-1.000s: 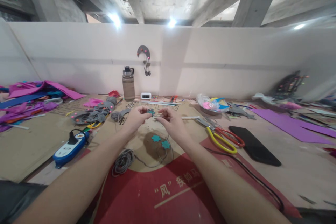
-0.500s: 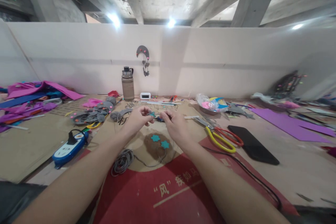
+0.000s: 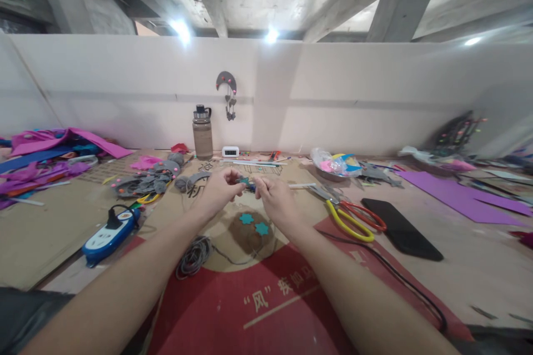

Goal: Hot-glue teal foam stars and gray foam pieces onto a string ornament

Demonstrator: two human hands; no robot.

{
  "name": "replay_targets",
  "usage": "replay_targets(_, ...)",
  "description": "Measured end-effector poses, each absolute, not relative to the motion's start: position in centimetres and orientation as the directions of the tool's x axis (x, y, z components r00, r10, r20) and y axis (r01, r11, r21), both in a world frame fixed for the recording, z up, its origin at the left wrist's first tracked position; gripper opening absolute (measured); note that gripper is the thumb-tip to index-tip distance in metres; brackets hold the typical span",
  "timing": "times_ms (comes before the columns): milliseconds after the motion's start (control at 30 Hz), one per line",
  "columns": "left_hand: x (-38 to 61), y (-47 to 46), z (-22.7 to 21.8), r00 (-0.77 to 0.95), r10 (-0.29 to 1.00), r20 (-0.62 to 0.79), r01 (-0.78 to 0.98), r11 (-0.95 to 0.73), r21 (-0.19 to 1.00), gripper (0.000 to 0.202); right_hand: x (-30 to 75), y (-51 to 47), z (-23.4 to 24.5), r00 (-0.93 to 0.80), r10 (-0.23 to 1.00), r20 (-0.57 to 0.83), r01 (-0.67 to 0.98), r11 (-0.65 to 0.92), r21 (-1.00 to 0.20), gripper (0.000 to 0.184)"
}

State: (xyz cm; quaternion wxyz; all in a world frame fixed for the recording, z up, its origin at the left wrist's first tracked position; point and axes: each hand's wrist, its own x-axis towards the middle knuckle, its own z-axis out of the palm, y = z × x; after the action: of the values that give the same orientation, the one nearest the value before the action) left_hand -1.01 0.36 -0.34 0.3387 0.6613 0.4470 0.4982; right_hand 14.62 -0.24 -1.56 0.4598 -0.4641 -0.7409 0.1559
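Note:
My left hand (image 3: 220, 191) pinches a small teal star-shaped piece (image 3: 244, 180) between thumb and fingertips. Close beside it on the right, my right hand (image 3: 275, 197) is closed, thumb against bent forefinger; whatever lies in that pinch is too small to make out. Below the hands, two more teal stars (image 3: 254, 223) lie on a brown rounded patch (image 3: 241, 241). From a loose coil of grey yarn (image 3: 195, 258) at the left, a strand runs towards this patch. Something dark and small behind the fingertips is mostly hidden.
Right of my hands lie scissors (image 3: 350, 222) with yellow and red handles and a black phone (image 3: 402, 229). A blue-and-white power strip (image 3: 110, 236) sits left. Behind stand a bottle (image 3: 202, 136), a small white clock (image 3: 230, 152) and a bowl (image 3: 333, 173) of scraps.
Both hands stay nearly in place, with the right fingers shifting slightly. The teal star in my left fingers appears turned a little and darker.

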Motion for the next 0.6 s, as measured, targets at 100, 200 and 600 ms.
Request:
replay_targets(100, -0.78, 0.13, -0.31, 0.142, 0.937, 0.318, 0.203, -0.342, 0.918, 0.018, 14.66, -0.08, -1.66, -0.131, 0.844, 0.519, 0.501, 0.508, -0.700, 0.051)
replay_targets(200, -0.84, 0.34, -0.56, 0.142, 0.940, 0.309, 0.187, -0.332, 0.924, 0.020, 14.80, 0.17, -1.69, -0.114, 0.823, 0.557, 0.459, 0.541, -0.705, 0.039)
replay_targets(600, -1.45, 0.58, -0.27, 0.080, 0.950, 0.302, 0.283, -0.312, 0.907, 0.018, 15.18, 0.20, -1.71, -0.178, 0.750, 0.637, 0.526, 0.619, -0.583, 0.014)
